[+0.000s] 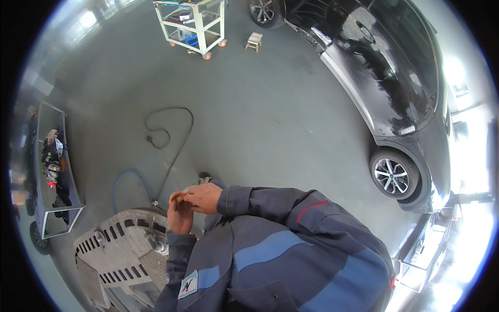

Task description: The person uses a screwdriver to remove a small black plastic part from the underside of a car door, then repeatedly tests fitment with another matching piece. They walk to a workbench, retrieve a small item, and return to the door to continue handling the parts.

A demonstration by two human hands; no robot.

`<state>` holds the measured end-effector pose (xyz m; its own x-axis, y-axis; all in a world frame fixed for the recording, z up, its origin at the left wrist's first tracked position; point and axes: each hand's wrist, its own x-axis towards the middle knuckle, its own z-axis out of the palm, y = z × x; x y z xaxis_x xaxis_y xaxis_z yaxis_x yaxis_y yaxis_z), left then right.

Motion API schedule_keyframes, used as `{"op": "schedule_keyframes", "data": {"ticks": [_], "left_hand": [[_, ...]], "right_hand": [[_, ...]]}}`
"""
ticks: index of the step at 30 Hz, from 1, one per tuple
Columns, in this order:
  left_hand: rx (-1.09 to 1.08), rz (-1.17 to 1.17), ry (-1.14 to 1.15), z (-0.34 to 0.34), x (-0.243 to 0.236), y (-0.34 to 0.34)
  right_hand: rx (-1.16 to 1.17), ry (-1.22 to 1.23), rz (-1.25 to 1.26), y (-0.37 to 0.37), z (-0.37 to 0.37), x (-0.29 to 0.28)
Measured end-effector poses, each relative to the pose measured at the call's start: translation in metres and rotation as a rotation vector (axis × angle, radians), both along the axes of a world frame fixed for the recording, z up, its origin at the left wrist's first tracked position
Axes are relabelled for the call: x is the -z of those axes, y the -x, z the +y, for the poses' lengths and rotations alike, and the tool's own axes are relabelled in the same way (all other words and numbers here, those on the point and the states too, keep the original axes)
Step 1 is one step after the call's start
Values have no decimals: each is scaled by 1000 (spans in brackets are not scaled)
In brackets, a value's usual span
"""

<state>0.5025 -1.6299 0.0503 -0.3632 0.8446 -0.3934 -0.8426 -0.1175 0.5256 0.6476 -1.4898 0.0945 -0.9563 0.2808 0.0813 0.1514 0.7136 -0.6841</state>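
My right hand (204, 198) is closed, its fingers pinching the edge of a small orange, curved, flat piece (177, 197). Below it, my left hand (180, 216) is raised and bent around the lower side of the same orange piece. The two hands meet in front of my chest. What exactly the orange piece is, I cannot make out. Beside my left forearm stands a worn grey work table (125, 255) with rows of slots. A metallic tool or fitting (156, 242) lies on its top, partly hidden by my sleeve.
A black cable (179, 145) and a blue hose (122, 179) lie on the grey floor. At left stands a metal-framed bench (75, 213) with tools. Ahead are a white wheeled cart (198, 23) and a small stool (253, 40). A dark car (384, 78) fills the right side.
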Motion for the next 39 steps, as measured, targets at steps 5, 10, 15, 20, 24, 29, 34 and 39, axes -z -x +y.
{"op": "schedule_keyframes", "data": {"ticks": [5, 10, 15, 20, 24, 29, 34, 39], "left_hand": [[114, -58, 23, 134, -30, 65], [108, -79, 114, 240, -50, 123], [83, -115, 108, 322, -69, 168], [10, -89, 116, 406, -63, 217], [-12, -42, 78, 474, -69, 261], [-85, 61, 159, 562, -87, 320], [-225, 19, 216, 621, -79, 372], [-258, -16, 363, 668, -61, 415]], "right_hand": [[231, -33, -49, 76, 89, -13], [378, -82, -21, 146, 171, -29], [499, 0, -81, 199, 248, -38], [490, -69, 75, 250, 332, -29], [401, 22, 173, 291, 417, -35], [299, 691, 225, 329, 538, -101], [-115, 1248, 299, 335, 645, -215], [-756, 1160, 652, 370, 725, -286]]}}
